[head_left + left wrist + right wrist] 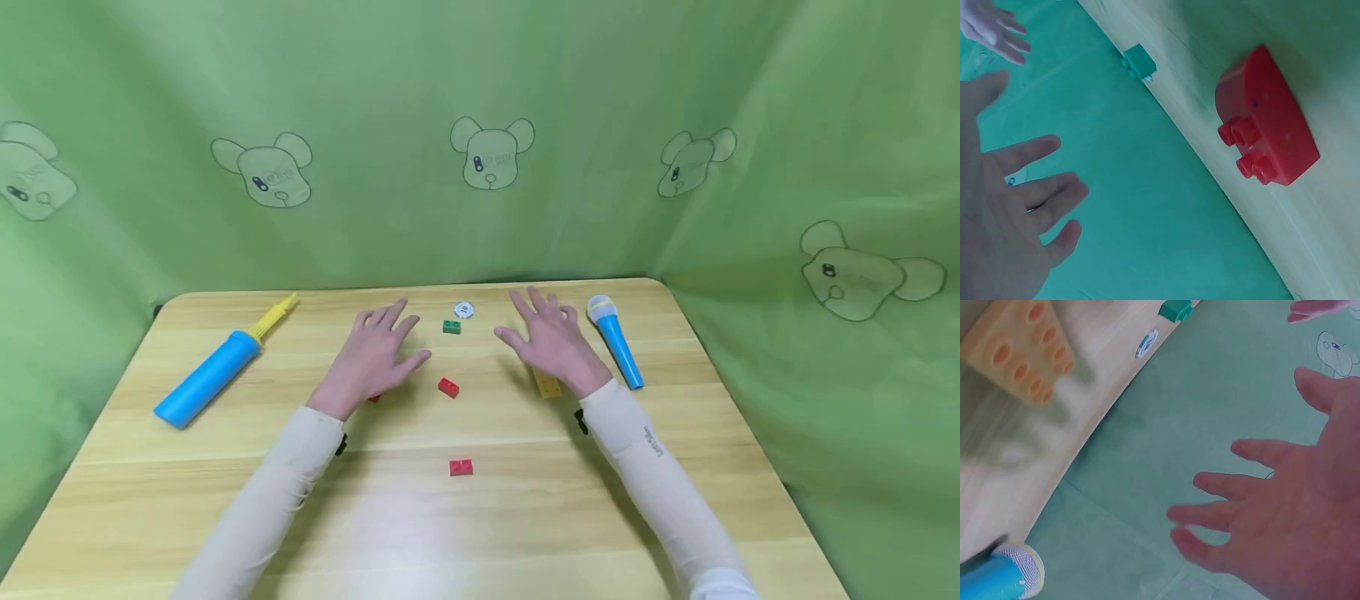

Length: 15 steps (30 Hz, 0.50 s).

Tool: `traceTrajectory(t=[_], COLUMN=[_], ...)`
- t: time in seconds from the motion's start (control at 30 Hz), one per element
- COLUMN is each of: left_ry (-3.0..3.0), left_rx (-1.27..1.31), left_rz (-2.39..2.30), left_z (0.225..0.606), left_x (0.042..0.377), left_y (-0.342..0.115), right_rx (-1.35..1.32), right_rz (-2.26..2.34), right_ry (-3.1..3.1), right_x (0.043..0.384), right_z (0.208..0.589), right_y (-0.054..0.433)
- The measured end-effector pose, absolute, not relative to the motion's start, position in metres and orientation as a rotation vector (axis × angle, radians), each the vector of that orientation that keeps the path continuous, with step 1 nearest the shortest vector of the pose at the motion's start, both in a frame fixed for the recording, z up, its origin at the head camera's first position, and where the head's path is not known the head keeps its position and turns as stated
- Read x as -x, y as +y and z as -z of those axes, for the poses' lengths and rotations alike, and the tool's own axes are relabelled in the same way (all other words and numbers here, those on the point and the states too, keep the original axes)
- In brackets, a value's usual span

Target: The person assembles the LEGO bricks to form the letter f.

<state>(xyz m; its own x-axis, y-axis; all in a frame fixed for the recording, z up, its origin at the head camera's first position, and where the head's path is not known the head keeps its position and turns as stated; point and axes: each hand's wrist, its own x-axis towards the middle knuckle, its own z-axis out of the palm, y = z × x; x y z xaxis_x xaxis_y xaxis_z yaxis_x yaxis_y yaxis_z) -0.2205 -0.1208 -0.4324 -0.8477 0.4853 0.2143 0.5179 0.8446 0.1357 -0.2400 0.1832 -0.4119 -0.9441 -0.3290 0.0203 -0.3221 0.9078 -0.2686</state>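
Fingers spread and relaxed, my left hand (369, 357) hovers over the left-middle of the table. Below it lies a red toy brick (1272, 119) with studs and a curved side, mostly hidden by the hand in the head view. My right hand (553, 340), also spread with nothing in it, is above a yellow-orange studded brick (1016, 353) that it partly covers from above. Between the hands are a small green brick (452, 327), a round white and blue chip (464, 310) behind it, and a red brick (448, 387). Nearer to me lies another red brick (461, 467).
A blue hand pump (210, 379) with a yellow nozzle lies on the left of the wooden table (405, 525). To the right of my right hand is a blue toy microphone (619, 346). Green curtain (390, 225) with mouse-like heads hangs close behind the table's back edge.
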Motion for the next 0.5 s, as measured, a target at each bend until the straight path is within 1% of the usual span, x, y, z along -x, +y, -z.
traceTrajectory(t=[0.13,0.23,0.37,0.5], left_ry=[-2.792,-2.747,-2.746,-2.862], left_rx=[0.812,0.883,1.030,1.100], left_rz=[0.320,0.388,0.539,0.704], left_z=[0.431,0.434,0.444,0.455], left_x=[0.207,0.196,0.178,0.162], left_y=[-0.121,-0.117,-0.109,-0.106], right_rx=[0.588,0.640,0.696,0.743], right_rz=[0.461,0.460,0.471,0.482], right_ry=[3.110,3.153,3.142,3.087], right_x=[0.239,0.238,0.232,0.225], right_z=[0.412,0.413,0.413,0.417], right_y=[0.178,0.171,0.159,0.143])
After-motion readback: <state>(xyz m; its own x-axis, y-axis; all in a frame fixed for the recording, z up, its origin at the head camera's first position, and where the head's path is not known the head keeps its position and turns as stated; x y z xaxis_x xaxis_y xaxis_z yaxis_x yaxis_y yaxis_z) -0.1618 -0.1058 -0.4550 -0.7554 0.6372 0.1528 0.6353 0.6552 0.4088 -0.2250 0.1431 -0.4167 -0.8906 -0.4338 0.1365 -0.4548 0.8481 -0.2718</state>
